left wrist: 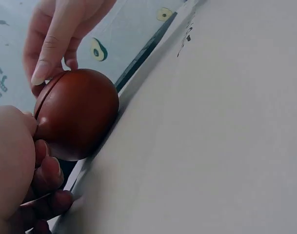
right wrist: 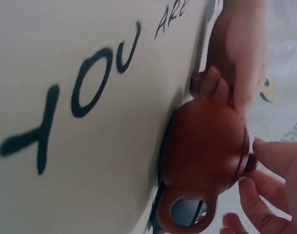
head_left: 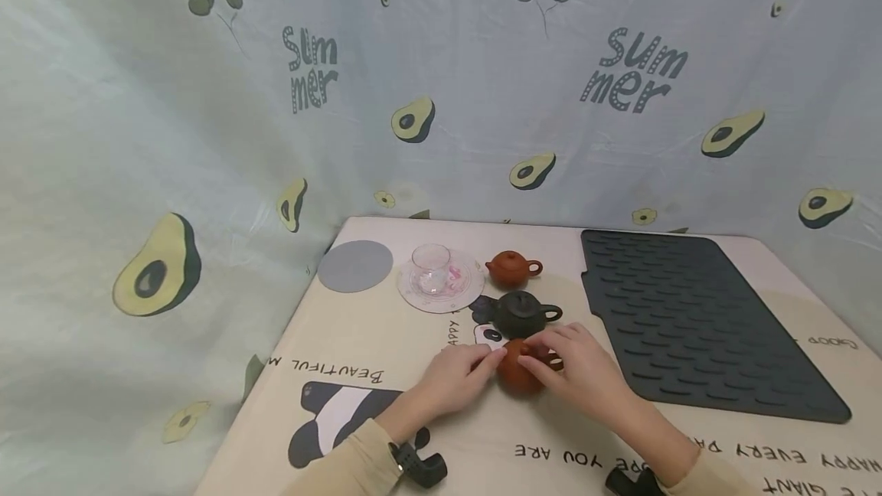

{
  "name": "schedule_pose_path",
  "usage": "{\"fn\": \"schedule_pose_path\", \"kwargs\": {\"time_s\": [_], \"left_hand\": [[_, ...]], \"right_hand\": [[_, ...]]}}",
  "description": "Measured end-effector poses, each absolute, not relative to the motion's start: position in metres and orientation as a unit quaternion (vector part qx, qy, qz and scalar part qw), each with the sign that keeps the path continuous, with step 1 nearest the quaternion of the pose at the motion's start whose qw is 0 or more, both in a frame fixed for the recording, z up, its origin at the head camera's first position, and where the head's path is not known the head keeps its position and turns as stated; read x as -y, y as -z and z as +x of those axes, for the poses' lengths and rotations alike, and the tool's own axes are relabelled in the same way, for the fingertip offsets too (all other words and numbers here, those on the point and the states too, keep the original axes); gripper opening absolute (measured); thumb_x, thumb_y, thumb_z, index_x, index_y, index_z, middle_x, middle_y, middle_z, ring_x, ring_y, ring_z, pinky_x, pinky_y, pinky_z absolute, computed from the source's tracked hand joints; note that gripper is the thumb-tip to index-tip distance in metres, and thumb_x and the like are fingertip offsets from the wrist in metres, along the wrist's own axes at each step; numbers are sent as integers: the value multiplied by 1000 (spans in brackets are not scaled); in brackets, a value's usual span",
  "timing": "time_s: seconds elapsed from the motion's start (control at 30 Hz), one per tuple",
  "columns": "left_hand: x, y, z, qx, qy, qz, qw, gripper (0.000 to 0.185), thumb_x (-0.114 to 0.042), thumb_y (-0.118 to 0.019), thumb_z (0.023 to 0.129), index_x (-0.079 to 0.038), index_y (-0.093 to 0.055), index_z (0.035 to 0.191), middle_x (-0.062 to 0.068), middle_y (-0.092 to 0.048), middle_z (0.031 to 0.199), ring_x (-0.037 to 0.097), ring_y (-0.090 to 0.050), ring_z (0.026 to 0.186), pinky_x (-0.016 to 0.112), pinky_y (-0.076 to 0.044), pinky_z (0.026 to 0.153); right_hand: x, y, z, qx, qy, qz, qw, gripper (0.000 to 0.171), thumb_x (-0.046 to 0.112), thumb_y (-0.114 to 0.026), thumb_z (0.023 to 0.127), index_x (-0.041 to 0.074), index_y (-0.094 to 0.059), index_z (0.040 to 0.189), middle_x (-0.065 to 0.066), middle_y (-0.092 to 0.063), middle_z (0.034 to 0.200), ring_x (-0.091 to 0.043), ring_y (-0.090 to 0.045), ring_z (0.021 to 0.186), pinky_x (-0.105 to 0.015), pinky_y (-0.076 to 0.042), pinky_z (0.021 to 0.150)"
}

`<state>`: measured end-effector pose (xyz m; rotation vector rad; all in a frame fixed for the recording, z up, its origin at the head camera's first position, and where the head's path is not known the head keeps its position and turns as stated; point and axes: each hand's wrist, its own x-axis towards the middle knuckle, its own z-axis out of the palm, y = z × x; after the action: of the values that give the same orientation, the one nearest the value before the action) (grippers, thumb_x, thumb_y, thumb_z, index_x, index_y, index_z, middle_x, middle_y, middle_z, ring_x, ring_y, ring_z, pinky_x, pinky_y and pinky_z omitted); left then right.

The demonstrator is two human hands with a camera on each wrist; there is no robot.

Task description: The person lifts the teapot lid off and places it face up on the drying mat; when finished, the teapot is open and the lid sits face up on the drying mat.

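A reddish-brown teapot (head_left: 518, 383) stands on the table between both hands, nearest to the person. My left hand (head_left: 449, 381) pinches its spout, the thumb against it and the other fingers curled below, as the left wrist view shows. With thumb and fingers, my right hand (head_left: 582, 373) pinches the lid knob (right wrist: 251, 164) from above. The lid sits on the teapot body. The loop handle (right wrist: 189, 214) points to the right, apart from the right fingers. Just behind stands a dark teapot (head_left: 521, 314), and behind that another reddish-brown teapot (head_left: 510, 270).
A clear glass cup (head_left: 431, 266) stands on a round pink-patterned mat (head_left: 409, 295). Left of it lies a grey oval mat (head_left: 354, 266). A large dark ridged mat (head_left: 703, 327) covers the right side of the printed tablecloth (head_left: 303, 335). A curtain (head_left: 468, 75) hangs behind.
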<state>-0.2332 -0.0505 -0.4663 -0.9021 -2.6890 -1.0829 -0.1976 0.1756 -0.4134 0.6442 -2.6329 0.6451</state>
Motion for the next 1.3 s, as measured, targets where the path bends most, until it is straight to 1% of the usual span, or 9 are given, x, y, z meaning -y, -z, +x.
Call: {"fn": "schedule_pose_path", "kwargs": {"time_s": [0.2,0.37,0.47,0.7,0.83,0.9,0.97,1.17,1.3], "left_hand": [[52,467,-232,870,422,-254,12,48,-52,-48,106,-24,-57,69,-14,-45,60,4,-44,60,23,-33,56],[47,471,-232,868,427,-254,2,49,-51,-45,108,-23,-54,68,-12,-42,59,4,-41,57,23,-31,54],[45,472,-232,867,423,-262,0,49,-49,-43,109,-23,-52,68,-11,-40,59,4,-40,55,23,-30,53],[44,468,-232,853,436,-287,3,48,-44,-46,109,-22,-52,67,-13,-41,58,3,-40,54,22,-29,52],[45,464,-232,849,444,-286,0,48,-45,-46,109,-22,-53,67,-14,-44,58,3,-42,54,22,-31,53],[47,462,-233,848,449,-283,-2,49,-46,-47,108,-22,-55,67,-14,-46,58,4,-44,55,22,-32,54],[48,461,-234,848,449,-281,0,49,-46,-46,109,-22,-56,67,-14,-48,58,4,-45,56,22,-33,54],[50,464,-239,854,441,-275,9,50,-46,-46,109,-22,-56,66,-14,-47,57,5,-46,56,23,-34,54],[52,471,-238,858,439,-267,2,49,-47,-46,108,-23,-55,66,-14,-47,58,4,-46,57,22,-34,54]], "right_hand": [[-174,417,-202,931,-247,208,171,14,29,-86,85,26,-72,88,19,-58,82,-17,-58,86,-32,-50,73],[-182,418,-207,923,-278,218,152,18,25,-86,85,30,-69,85,16,-62,86,-17,-62,87,-37,-54,73],[-186,423,-211,911,-307,228,151,22,20,-86,83,32,-67,85,15,-63,88,-14,-62,85,-36,-55,72],[-191,434,-210,880,-361,244,190,28,13,-86,82,33,-68,90,17,-63,89,-9,-59,80,-34,-51,68],[-193,431,-210,869,-387,230,203,24,14,-85,85,31,-71,94,17,-65,90,-10,-60,78,-31,-49,67],[-193,428,-210,865,-419,204,185,17,17,-83,89,28,-73,98,13,-66,88,-12,-59,75,-30,-50,65],[-194,425,-210,854,-470,172,143,13,21,-79,93,24,-74,104,7,-69,92,-13,-62,76,-29,-53,66],[-201,424,-218,793,-598,112,35,26,24,-64,103,7,-66,123,-13,-70,110,-25,-72,87,-34,-58,76],[-206,430,-221,736,-670,102,-10,29,23,-56,107,2,-61,127,-13,-68,113,-26,-71,89,-32,-56,82]]}}
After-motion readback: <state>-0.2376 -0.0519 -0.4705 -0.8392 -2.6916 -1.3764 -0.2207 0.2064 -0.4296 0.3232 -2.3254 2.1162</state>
